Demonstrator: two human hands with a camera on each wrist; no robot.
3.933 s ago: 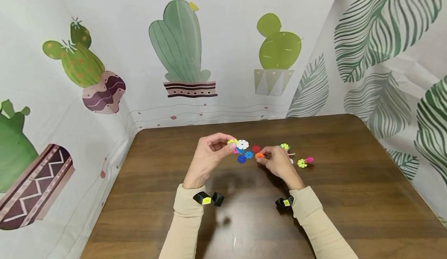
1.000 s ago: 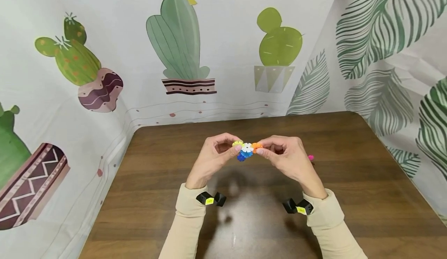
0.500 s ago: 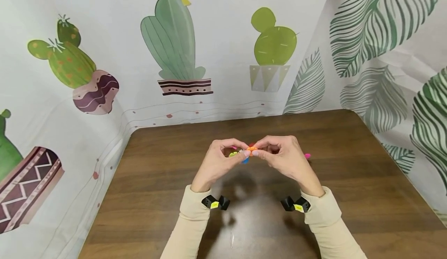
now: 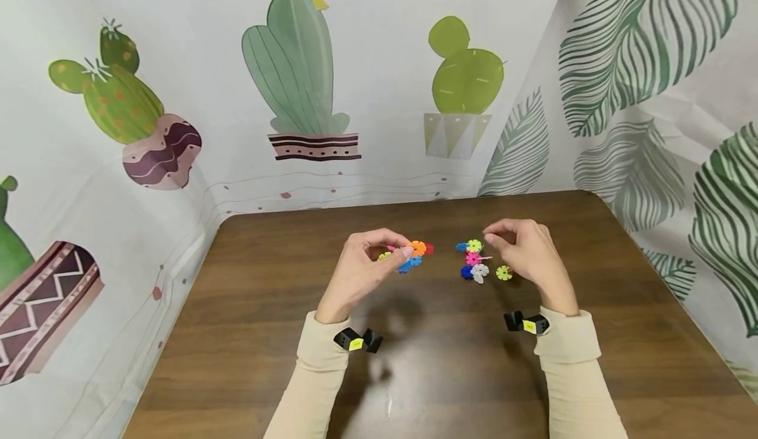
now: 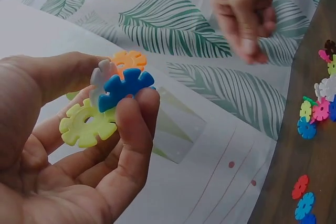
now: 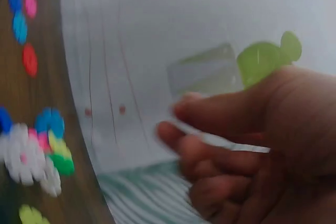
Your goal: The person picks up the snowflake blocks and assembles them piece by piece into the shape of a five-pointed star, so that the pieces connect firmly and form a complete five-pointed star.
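Left of centre in the left wrist view, a lime disc (image 5: 88, 124), a white disc (image 5: 101, 80), a blue disc (image 5: 126, 88) and an orange disc (image 5: 129, 60) — notched like flowers — overlap, pinched by the left hand (image 4: 355, 269); in the head view, mixed discs (image 4: 473, 258) lie right of centre, near the right hand (image 4: 535, 255)

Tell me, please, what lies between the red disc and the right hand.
In the head view, a group of flower-shaped discs lies between the red disc and the right hand: blue, yellow-green, pink and white ones.
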